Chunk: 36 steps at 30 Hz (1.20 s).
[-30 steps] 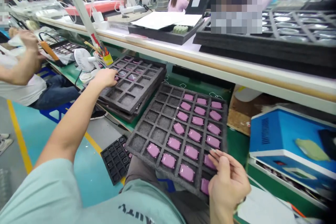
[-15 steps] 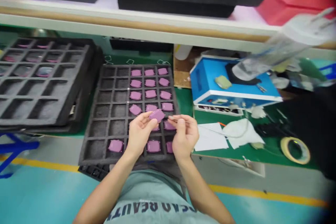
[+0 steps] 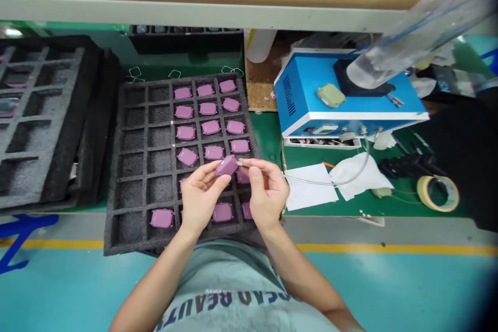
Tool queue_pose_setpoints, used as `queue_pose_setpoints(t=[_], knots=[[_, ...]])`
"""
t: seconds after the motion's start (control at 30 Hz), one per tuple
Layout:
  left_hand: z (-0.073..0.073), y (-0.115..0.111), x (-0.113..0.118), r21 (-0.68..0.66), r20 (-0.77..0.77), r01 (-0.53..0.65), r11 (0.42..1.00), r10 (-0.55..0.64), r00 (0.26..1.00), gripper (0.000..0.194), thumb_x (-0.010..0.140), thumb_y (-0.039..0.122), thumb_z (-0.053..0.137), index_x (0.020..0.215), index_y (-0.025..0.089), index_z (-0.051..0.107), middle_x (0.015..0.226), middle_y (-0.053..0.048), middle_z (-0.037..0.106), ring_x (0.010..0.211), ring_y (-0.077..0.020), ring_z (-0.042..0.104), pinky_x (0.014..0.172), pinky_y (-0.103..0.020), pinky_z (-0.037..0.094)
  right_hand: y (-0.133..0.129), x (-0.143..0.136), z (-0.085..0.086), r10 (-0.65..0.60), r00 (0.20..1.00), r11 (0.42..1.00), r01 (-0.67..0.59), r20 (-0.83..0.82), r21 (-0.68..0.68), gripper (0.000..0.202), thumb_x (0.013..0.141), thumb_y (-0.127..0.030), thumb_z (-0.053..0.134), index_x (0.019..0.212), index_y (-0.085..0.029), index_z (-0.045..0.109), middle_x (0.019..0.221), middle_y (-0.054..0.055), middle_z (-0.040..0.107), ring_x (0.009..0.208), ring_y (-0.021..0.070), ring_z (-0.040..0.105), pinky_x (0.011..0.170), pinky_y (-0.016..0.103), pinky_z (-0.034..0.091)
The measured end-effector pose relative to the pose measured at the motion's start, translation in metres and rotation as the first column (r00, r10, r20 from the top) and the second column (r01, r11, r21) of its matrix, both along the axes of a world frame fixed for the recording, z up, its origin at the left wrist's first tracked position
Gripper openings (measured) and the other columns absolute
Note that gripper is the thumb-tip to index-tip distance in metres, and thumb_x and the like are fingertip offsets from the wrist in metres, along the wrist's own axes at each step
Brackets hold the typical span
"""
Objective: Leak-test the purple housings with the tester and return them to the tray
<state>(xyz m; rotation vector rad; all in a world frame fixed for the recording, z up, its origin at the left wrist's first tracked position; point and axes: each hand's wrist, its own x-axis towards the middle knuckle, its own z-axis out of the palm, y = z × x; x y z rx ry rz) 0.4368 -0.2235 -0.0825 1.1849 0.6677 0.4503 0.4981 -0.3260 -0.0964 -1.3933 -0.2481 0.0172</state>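
My left hand point(image 3: 200, 194) pinches a small purple case point(image 3: 226, 165) with rounded corners above the foam tray. My right hand point(image 3: 268, 194) grips the end of a thin clear tube point(image 3: 311, 182), its pale tip against or very near the right side of that case; I cannot tell whether they touch. The tube runs right to a blue box-shaped machine point(image 3: 299, 96). Under both hands lies the dark grey foam tray point(image 3: 112, 233), with purple cases in its right-hand columns and one case point(image 3: 162, 218) near its front left. My hands and forearms hide some compartments.
More foam trays point(image 3: 58, 181) are stacked on the left. Right of my hands lie white paper point(image 3: 309, 187), a white cloth point(image 3: 350, 174) and a tape roll point(image 3: 438, 193). A yellow-green case point(image 3: 330, 95) sits on the machine. A shelf edge point(image 3: 194, 10) spans the back.
The view has tilted down and shifted, hiding the bins on the shelf. The purple case in my left hand is turned to a steeper angle, and the tube tip is closer to it.
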Motion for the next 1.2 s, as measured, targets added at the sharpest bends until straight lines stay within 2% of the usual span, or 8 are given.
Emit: queue_pose_setpoints(t=[0.4, 0.9, 1.2], knots=[[0.0036, -0.0005, -0.0005, 0.013, -0.019, 0.006, 1.000, -0.005, 1.000, 0.040, 0.072, 0.026, 0.086, 0.109, 0.016, 0.075, 0.111, -0.010, 0.078, 0.102, -0.0251, 0.075, 0.095, -0.036, 0.060, 0.0009, -0.0003, 0.0016, -0.005, 1.000, 1.000, 0.005, -0.026, 0.022, 0.012, 0.097, -0.030, 0.061, 0.101, -0.021, 0.068, 0.101, 0.006, 0.075, 0.097, 0.0192, 0.075, 0.089, 0.037, 0.064], [0.0012, -0.0012, -0.0013, 0.018, 0.020, -0.001, 1.000, 0.001, 1.000, 0.036, 0.073, 0.020, 0.085, 0.108, 0.016, 0.075, 0.109, -0.007, 0.079, 0.099, -0.0181, 0.076, 0.091, -0.025, 0.060, 0.0007, 0.0003, -0.0015, 0.002, 1.000, 0.998, -0.001, -0.010, 0.069, 0.010, 0.097, -0.026, 0.063, 0.101, -0.021, 0.070, 0.100, 0.005, 0.075, 0.096, 0.0183, 0.075, 0.087, 0.034, 0.065], [0.0011, 0.0000, -0.0011, 0.025, 0.012, 0.000, 1.000, -0.001, 1.000, 0.038, 0.073, 0.022, 0.085, 0.109, 0.014, 0.075, 0.110, -0.010, 0.078, 0.100, -0.0225, 0.076, 0.094, -0.033, 0.061, 0.0022, 0.0007, 0.0002, -0.006, 1.000, 0.997, 0.007, -0.016, 0.071, 0.009, 0.096, -0.027, 0.063, 0.100, -0.021, 0.069, 0.099, 0.006, 0.075, 0.095, 0.0181, 0.075, 0.086, 0.033, 0.065]])
